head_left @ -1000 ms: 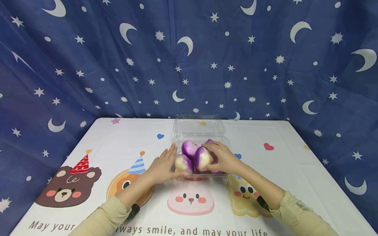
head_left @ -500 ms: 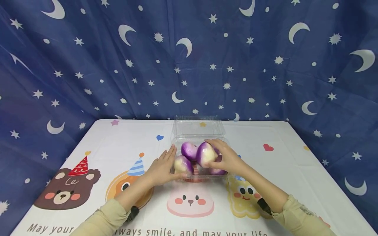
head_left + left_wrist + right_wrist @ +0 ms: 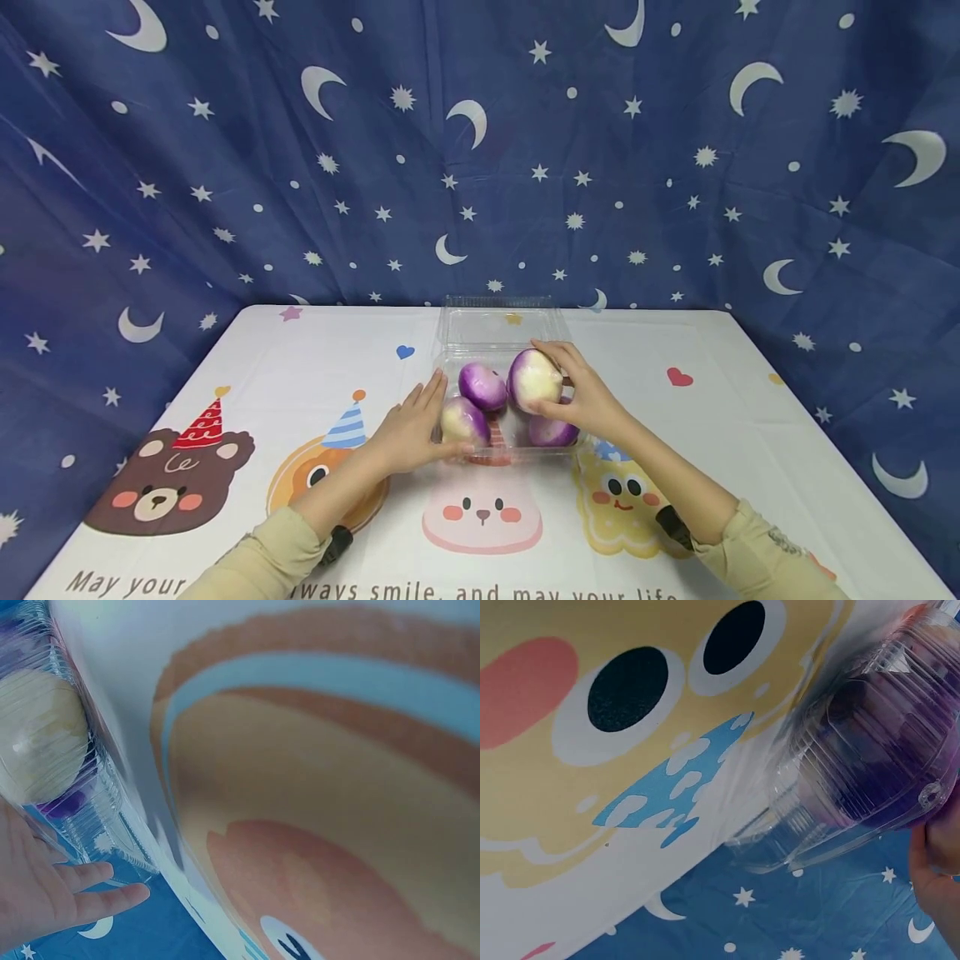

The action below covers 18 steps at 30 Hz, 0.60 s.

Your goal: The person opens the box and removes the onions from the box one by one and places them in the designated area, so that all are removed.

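A clear plastic clamshell box [image 3: 517,450] lies on the table with its lid [image 3: 502,327] tipped back. Inside sit glossy purple-and-white turnips: one at the back left [image 3: 483,387], one at the front left [image 3: 465,423] and one at the front right [image 3: 552,432]. Another turnip [image 3: 535,382] is gripped by my right hand [image 3: 592,404], thumb in front and fingers behind, over the box's right back part. My left hand [image 3: 411,429] lies along the box's left side, fingers straight and thumb at the front rim. In the left wrist view, a turnip [image 3: 45,735] shows through the box wall.
The table bears a white cloth [image 3: 660,450] with printed cartoon animals and lettering. Behind it hangs a blue curtain [image 3: 480,208] with moons and stars. Dark straps [image 3: 672,527] circle both wrists.
My right hand has drawn its turnip back and to the right, away from the left ones, uncovering the front right turnip. The left hand stays by the box.
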### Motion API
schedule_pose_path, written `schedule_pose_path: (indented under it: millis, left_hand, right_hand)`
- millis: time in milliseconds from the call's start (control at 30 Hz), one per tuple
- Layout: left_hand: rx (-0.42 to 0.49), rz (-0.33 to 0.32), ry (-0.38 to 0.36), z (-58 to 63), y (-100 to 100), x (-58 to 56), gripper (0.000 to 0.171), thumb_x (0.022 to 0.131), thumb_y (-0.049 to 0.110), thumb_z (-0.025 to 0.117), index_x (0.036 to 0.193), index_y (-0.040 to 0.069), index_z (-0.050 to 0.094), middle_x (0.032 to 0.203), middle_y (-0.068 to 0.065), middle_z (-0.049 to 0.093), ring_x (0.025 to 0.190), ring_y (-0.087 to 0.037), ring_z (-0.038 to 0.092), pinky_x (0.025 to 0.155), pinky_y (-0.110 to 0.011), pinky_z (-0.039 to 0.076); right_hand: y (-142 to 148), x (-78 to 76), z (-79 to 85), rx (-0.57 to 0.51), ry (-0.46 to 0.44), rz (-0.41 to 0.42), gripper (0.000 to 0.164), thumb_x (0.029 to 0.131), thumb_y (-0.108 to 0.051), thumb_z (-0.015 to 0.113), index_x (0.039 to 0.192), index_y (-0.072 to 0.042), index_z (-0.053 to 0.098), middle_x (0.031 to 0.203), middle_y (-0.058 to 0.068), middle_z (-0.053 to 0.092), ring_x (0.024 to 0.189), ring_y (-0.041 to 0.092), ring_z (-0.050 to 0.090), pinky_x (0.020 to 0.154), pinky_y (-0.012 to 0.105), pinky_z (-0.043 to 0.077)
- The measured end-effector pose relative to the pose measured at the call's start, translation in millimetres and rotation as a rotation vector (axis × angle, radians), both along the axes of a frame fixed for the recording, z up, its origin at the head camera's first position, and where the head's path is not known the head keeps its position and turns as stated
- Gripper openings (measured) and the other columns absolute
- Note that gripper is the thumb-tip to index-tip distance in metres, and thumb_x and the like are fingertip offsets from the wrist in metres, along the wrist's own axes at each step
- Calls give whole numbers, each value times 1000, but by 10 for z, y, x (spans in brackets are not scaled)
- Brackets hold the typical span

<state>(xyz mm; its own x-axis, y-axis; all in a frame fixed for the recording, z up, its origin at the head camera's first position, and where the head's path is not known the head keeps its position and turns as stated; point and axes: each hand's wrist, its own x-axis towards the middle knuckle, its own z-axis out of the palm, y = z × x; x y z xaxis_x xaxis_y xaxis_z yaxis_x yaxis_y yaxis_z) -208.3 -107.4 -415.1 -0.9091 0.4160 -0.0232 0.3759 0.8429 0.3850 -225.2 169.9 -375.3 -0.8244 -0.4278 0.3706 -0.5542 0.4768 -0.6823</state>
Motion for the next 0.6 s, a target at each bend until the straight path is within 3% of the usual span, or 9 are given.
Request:
schedule_pose_path:
  millis: [233, 600]
  left_hand:
    - [-3, 10, 12, 1, -33, -2, 111, 77, 70, 57, 151, 1, 11, 160, -13, 5, 140, -45, 20, 101, -68, 31]
    - [3, 2, -3, -4, -4, 6, 110, 78, 69, 57, 151, 1, 11, 159, -12, 3, 140, -46, 20, 101, -69, 30]
  right_hand:
    - [29, -66, 27, -35, -3, -68, 68, 74, -8, 79, 133, -3, 45, 132, 16, 54, 113, 29, 53, 87, 35, 48]
    - [210, -151, 2, -41, 37, -160, 64, 75, -9, 79, 132, -5, 50, 134, 16, 47, 118, 29, 48, 87, 37, 43]
